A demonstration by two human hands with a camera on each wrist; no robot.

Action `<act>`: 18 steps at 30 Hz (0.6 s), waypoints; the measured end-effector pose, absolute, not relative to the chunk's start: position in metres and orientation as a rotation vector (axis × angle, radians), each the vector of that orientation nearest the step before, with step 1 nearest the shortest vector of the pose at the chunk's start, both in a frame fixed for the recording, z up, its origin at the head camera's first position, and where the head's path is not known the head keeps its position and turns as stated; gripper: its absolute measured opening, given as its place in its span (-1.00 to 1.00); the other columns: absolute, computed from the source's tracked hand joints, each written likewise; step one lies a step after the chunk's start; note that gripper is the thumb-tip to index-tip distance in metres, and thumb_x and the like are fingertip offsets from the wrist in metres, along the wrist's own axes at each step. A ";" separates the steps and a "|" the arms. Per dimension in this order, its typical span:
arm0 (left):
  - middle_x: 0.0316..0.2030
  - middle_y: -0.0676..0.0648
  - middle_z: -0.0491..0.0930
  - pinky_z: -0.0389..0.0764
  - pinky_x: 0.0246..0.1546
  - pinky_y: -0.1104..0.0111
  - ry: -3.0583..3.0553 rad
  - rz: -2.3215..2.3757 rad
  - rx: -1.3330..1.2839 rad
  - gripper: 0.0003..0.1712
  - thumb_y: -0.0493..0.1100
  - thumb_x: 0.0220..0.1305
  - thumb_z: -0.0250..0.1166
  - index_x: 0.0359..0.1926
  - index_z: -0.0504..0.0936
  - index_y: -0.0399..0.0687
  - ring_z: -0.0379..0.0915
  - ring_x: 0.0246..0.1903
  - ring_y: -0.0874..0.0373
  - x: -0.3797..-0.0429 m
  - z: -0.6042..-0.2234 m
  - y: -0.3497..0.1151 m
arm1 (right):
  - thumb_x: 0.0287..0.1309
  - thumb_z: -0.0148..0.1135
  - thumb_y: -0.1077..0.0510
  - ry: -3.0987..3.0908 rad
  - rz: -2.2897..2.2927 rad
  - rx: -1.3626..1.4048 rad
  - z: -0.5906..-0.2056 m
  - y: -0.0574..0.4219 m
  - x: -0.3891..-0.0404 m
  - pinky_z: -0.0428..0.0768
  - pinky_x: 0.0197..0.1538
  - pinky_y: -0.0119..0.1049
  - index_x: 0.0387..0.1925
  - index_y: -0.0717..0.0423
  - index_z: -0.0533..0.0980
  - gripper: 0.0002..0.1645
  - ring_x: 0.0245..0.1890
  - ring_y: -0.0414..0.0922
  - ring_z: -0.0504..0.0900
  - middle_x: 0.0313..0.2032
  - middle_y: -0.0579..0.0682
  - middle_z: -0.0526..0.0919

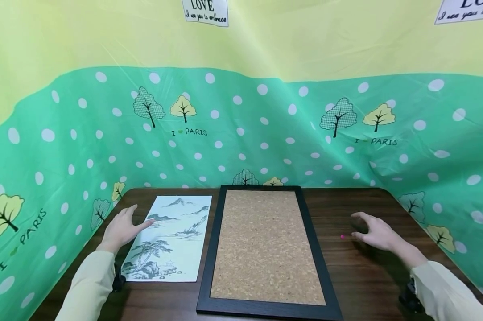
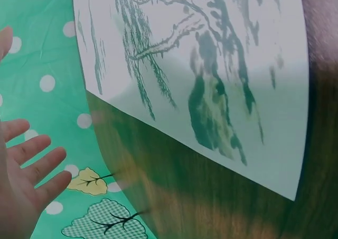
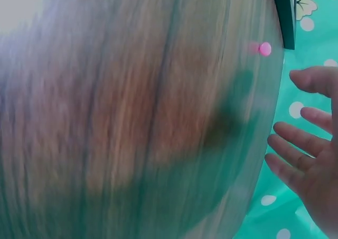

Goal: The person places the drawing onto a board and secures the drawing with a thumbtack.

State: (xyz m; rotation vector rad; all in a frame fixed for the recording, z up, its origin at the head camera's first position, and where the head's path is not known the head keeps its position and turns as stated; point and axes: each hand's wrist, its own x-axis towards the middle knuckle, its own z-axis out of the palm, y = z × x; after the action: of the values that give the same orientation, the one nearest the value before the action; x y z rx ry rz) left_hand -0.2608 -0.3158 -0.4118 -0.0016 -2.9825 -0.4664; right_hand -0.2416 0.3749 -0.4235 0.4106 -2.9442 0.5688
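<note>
A paper sheet (image 1: 181,240) printed with a mountain-and-pine ink landscape lies on the table, left of a black-framed cork board (image 1: 265,245). My left hand (image 1: 122,228) is over the sheet's left edge with its fingers spread and holds nothing; whether it touches the paper I cannot tell. In the left wrist view, the fingers (image 2: 45,170) are extended and apart. To the right of the board, a small round pink piece (image 1: 342,236), like a pin head, lies on the wood. My right hand (image 1: 375,232) is just right of it, fingers relaxed, holding nothing.
The dark wooden table (image 1: 361,281) has rounded far corners. A green and yellow cloth (image 1: 241,107) printed with trees and dots hangs behind it and along both sides. The cork board stretches from the near edge of the view almost to the table's far edge.
</note>
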 end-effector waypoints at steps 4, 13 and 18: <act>0.17 -0.56 0.11 0.23 -0.01 -0.21 -2.989 -0.497 0.052 0.18 0.49 0.02 0.01 0.28 0.07 -0.45 0.07 0.12 -0.43 -0.257 -0.413 -0.320 | -0.03 0.29 0.16 -2.908 0.688 0.389 -0.426 0.367 -0.241 0.49 -0.31 -0.06 -0.06 0.34 0.40 -0.50 -0.27 0.10 0.53 -0.27 0.20 0.56; 0.15 -0.62 -0.02 0.19 -0.01 -0.23 -3.072 -0.626 0.228 0.24 0.45 0.03 0.05 0.27 -0.05 -0.58 -0.02 0.10 -0.50 -0.250 -0.413 -0.325 | 0.01 0.22 0.26 -2.975 0.887 0.375 -0.425 0.353 -0.242 0.41 -0.47 -0.36 -0.24 0.31 0.50 -0.76 -0.46 -0.17 0.46 -0.45 -0.03 0.52; 0.13 -0.63 0.02 0.21 0.00 -0.20 -3.095 -0.726 0.330 0.27 0.44 -0.05 0.15 0.24 -0.01 -0.61 0.01 0.09 -0.48 -0.250 -0.417 -0.323 | -0.01 0.24 0.27 -3.003 0.911 0.413 -0.429 0.351 -0.244 0.41 -0.46 -0.37 -0.29 0.28 0.51 -0.80 -0.47 -0.20 0.44 -0.47 -0.04 0.51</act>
State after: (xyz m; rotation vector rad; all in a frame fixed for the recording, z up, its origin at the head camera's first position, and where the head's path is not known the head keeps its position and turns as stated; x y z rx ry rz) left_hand -0.2499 -0.3230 -0.4169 0.3305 -3.0951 -0.7263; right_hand -0.2439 0.3509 -0.4287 0.4133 -3.0030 0.9110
